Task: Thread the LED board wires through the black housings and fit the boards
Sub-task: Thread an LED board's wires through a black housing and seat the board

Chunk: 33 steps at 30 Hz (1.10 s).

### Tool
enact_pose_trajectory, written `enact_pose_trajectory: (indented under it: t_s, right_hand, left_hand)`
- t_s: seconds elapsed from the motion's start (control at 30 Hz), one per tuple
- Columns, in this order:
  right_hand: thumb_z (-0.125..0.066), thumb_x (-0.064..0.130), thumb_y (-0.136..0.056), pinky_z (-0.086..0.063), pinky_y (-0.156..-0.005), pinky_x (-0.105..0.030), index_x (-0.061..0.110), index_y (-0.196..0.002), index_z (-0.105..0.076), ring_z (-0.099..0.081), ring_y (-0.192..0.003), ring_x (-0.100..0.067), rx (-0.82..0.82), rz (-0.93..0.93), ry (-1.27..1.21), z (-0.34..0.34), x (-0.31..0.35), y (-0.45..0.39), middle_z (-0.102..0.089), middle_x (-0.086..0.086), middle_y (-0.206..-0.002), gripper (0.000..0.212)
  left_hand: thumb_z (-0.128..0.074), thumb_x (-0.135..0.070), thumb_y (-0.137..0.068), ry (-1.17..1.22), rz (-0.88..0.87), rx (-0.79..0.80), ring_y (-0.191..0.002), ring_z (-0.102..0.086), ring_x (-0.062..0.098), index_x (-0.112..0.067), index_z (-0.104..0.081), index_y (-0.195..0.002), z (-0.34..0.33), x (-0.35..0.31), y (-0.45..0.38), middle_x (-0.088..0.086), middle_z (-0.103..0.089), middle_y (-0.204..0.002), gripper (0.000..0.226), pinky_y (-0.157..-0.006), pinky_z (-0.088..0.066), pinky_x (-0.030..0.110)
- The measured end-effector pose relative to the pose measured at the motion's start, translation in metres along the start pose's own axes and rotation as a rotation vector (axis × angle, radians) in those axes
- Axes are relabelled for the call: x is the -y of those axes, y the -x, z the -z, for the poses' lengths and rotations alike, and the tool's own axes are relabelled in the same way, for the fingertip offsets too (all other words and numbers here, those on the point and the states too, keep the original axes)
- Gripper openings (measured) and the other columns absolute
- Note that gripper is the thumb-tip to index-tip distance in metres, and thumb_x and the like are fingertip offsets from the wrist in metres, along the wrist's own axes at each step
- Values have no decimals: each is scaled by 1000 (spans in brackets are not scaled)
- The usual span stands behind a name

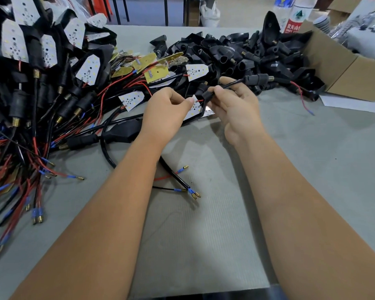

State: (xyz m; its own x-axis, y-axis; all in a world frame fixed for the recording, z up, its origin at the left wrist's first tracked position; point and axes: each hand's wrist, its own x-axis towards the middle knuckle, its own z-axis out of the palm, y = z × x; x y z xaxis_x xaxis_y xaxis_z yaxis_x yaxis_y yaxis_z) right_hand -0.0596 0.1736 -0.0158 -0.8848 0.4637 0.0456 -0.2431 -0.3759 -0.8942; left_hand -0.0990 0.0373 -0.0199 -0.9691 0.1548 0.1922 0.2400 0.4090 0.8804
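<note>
My left hand [166,112] pinches a white LED board [193,110] that lies in a black housing [200,114] above the grey table. My right hand [236,105] grips the housing's black neck [207,96], where a short red wire [200,101] runs from the board into it. A black cable [234,83] curves over my right fingers. A pile of empty black housings [236,55] lies behind my hands. Loose boards, white [131,100] and yellow [156,73], lie to the left of it.
A big heap of assembled housings with red and black wires [41,94] fills the left side. An open cardboard box [344,68] stands at the right, bottles [297,16] behind it. Loose wires with blue-sleeved brass terminals [193,192] lie between my forearms.
</note>
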Motion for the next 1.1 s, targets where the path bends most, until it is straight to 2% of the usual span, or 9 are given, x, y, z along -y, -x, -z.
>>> enact_pose_trajectory:
  t_s: [0.1, 0.23, 0.4, 0.47, 0.6, 0.77, 0.9, 1.0, 1.1]
  right_hand:
    - [-54, -3, -95, -58, -76, -27, 11, -100, -57, -67, -82, -20, -15, 1, -35, 1, 0, 0, -69, -5, -79, 15]
    - [-53, -4, -95, -55, -72, -24, 11, -101, -56, -63, -84, -20, 6, -16, -124, 1, 2, -1, -67, -6, -82, 16]
    - [-53, -4, -94, -54, -68, -23, 13, -95, -57, -65, -74, -14, 71, -61, -195, 1, 5, 0, -68, -7, -85, 17]
    - [-53, -2, -95, -57, -73, -24, 11, -94, -60, -66, -72, -14, 77, -94, -210, 1, 6, -1, -69, -5, -80, 14]
    - [-56, 7, -95, -59, -80, -29, 0, -97, -61, -68, -79, -21, 81, -218, -275, -1, 7, -1, -68, -14, -87, 9]
    - [-53, 18, -99, -56, -87, -38, -12, -122, -45, -67, -92, -35, 48, -341, -311, 0, 9, -2, -63, -29, -102, 39]
    - [-46, 21, -102, -52, -95, -41, -16, -123, -42, -60, -113, -41, -19, -354, -398, 1, 11, -4, -58, -34, -111, 43]
    - [-50, 19, -101, -51, -96, -39, -19, -127, -41, -57, -118, -40, -107, -292, -483, 4, 11, -5, -52, -35, -128, 47]
    - [-48, 18, -102, -51, -94, -42, -17, -132, -38, -57, -119, -39, -127, -247, -635, 9, 13, -6, -52, -33, -126, 48]
  left_hand:
    - [-71, -41, -86, 18, -10, -15, -72, -55, 6, -28, -48, -80, 0, -1, 3, -7, -60, -81, 27, -61, -38, 20]
    - [-77, -30, -82, 175, -66, -66, -81, -63, 3, -25, -58, -98, 1, -7, 5, -5, -66, -90, 25, -71, -49, 17]
    - [-72, -2, -85, 432, -92, -30, -70, -63, -8, -10, -63, -108, 0, -11, 4, -3, -64, -84, 25, -61, -52, 12]
    - [-71, -1, -85, 481, -75, -50, -77, -66, -4, -10, -67, -103, 0, -8, 2, -4, -68, -90, 20, -69, -55, 17]
    - [-71, -6, -87, 634, 2, -115, -74, -68, 4, -16, -71, -89, 4, -5, -1, -6, -72, -84, 10, -62, -56, 24]
    - [-74, -12, -86, 626, 29, -181, -79, -67, 10, -19, -72, -88, 6, -2, -4, -1, -72, -94, 8, -59, -54, 20]
    - [-74, -15, -86, 580, 13, -181, -80, -68, 8, -25, -72, -84, 6, -2, -3, -2, -72, -96, 11, -59, -54, 20]
    - [-74, -15, -86, 581, 18, -171, -81, -67, 8, -24, -72, -84, 6, -1, -3, -3, -71, -94, 10, -59, -54, 20]
    - [-75, -14, -85, 570, 30, -171, -77, -67, 7, -20, -71, -85, 5, 0, -3, -2, -70, -92, 7, -58, -54, 20]
